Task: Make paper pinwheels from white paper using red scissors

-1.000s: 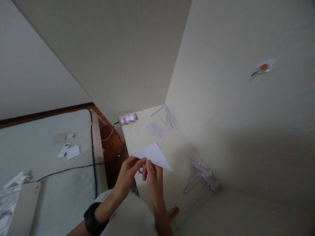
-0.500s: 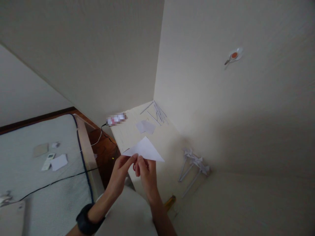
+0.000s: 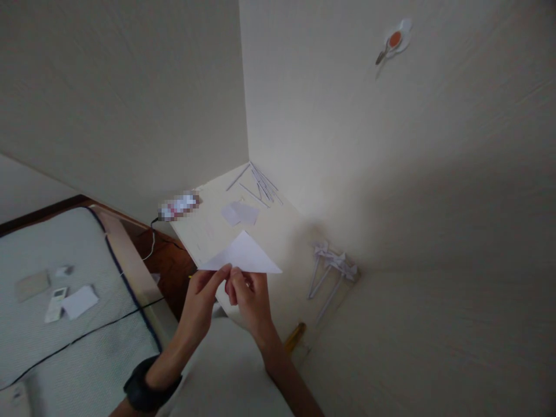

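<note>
A white sheet of paper, folded into a triangle, is held up above the small table with its long edge toward me. My left hand pinches that edge left of its middle, thumb on top. Right beside it, my right hand pinches the same edge, fingers curled beneath. The two thumbs nearly meet. Beyond the triangle, loose pieces of paper lie on the table. Several thin white paper sticks rest in the far corner.
Paper pinwheels on sticks lie at the table's right edge, near a yellow object. A blurred power strip sits at the far left edge. On the bed are a remote, papers and a black cable. A hook hangs on the wall.
The view has turned, so the table, bed and wall hook sit further left and mostly higher in the picture. Both hands keep their pinch on the folded paper.
</note>
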Tool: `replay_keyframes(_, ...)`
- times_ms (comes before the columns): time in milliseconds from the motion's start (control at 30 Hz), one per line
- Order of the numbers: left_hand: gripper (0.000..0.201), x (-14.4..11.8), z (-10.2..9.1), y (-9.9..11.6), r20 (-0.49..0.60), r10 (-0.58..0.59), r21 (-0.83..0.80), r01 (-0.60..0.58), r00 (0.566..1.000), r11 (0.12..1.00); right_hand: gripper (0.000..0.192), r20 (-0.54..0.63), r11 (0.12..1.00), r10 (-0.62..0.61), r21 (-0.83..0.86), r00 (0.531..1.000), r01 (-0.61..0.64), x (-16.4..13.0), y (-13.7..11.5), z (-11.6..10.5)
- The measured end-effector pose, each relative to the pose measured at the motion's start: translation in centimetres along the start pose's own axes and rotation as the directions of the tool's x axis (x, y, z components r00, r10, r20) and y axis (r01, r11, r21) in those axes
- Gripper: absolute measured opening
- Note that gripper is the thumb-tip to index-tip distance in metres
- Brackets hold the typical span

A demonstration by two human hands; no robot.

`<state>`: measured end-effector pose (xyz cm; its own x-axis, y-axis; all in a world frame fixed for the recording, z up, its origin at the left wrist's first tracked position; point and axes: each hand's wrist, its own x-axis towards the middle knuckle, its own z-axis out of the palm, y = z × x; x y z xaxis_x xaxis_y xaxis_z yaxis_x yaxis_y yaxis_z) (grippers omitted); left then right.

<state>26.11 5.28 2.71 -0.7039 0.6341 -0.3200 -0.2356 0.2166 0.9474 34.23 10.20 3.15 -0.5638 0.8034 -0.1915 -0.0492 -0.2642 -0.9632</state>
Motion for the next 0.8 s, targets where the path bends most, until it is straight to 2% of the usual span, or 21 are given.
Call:
replay_keyframes(167, 0.024, 0.9, -0.1, -1.1, 0.043, 0.011, 0.049, -0.013, 0.999, 0.999, 0.044, -0.02, 1.0, 0.01, -0.023, 1.0, -0.011, 0.2, 1.4, -0.2)
replay_keyframes(300, 0.025, 1.6, -0.7, -1.5, 0.128, 0.023, 0.079, -0.034, 0.991, 0.996, 0.045, -0.056, 1.0, -0.003, -0.022, 0.998, 0.002, 0.0, 2.1, 0.1)
replay_keyframes(400, 0.028, 1.9, -0.9, -1.7, 0.186, 0.026, 0.078, -0.041, 0.982, 0.996, 0.042, -0.08, 1.0, -0.017, -0.021, 0.997, 0.016, -0.2, 1.9, 0.1)
replay_keyframes(600, 0.028, 1.5, -0.6, -1.9, 0.185, 0.063, 0.061, -0.076, 0.981, 0.995, 0.045, -0.089, 0.999, -0.039, -0.027, 0.995, 0.037, -0.2, 1.1, -0.2)
replay_keyframes(800, 0.039, 1.1, 0.2, -1.3, 0.299, 0.08, 0.088, -0.111, 0.951, 0.99, 0.05, -0.173, 0.996, -0.043, 0.071, 0.984, 0.056, -0.8, 1.7, -0.2)
